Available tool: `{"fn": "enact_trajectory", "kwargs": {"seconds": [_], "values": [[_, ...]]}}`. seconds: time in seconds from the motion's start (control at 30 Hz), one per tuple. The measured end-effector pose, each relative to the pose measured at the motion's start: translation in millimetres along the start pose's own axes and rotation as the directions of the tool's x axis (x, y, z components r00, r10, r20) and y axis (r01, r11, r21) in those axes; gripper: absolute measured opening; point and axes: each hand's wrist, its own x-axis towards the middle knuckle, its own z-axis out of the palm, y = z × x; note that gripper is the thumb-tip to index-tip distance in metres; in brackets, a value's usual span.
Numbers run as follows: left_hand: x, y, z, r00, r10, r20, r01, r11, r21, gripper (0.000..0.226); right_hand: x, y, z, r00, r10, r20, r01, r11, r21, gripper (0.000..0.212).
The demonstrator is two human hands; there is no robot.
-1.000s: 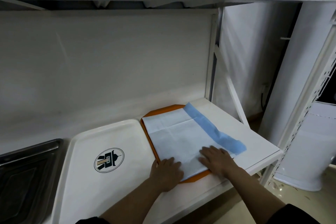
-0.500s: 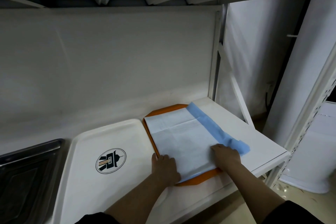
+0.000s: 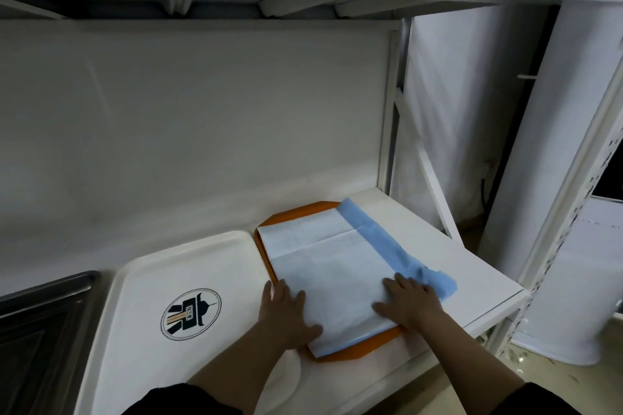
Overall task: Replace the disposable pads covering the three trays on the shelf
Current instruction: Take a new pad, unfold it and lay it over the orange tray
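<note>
- Left hand (image 3: pixel 286 312) and right hand (image 3: pixel 409 305), fingers spread, press the pad (image 3: pixel 330 266) flat on the orange tray (image 3: pixel 357 352), lower centre.
- The pad looks light and limp; best pinched at its corners.

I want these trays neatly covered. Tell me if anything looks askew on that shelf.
The pad on the orange tray sits crooked: its blue edge spills over the tray's right side onto the shelf, bunched near the right hand. The white tray has no pad.
</note>
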Motion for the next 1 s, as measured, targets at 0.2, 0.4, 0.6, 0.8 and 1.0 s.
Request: {"fn": "enact_trajectory", "kwargs": {"seconds": [0.2, 0.4, 0.6, 0.8, 1.0], "values": [[14.1, -4.2, 0.7, 1.0, -0.001, 0.016, 0.0, 0.999, 0.034, 0.101, 9.8, -0.9, 3.4, 0.992, 0.123, -0.032, -0.122, 0.992, 0.024, 0.063], [5.1, -0.7, -20.1, 1.0, 0.005, 0.006, -0.005, 1.0, 0.0, 0.073, 1.5, -7.8, -10.3, 0.987, 0.141, -0.073, -0.135, 0.987, 0.092, 0.05], [-30.6, -13.9, -49.1, 0.998, 0.047, -0.04, -0.05, 0.995, -0.086, 0.052, -30.1, -33.9, -41.9, 0.982, 0.095, -0.161, -0.09, 0.995, 0.042, 0.044], [-79.2, -35.9, -89.0, 0.966, -0.029, -0.259, -0.007, 0.991, -0.135, 0.033, -65.9, -78.1, -86.7, 0.979, 0.073, -0.188, -0.071, 0.997, 0.016, 0.028], [-141.0, -64.2, -122.5, 0.905, -0.086, -0.417, 0.046, 0.993, -0.106, 0.024, -123.1, -121.9, -123.9, 0.933, -0.006, -0.36, -0.024, 0.997, -0.08, 0.018]]}}
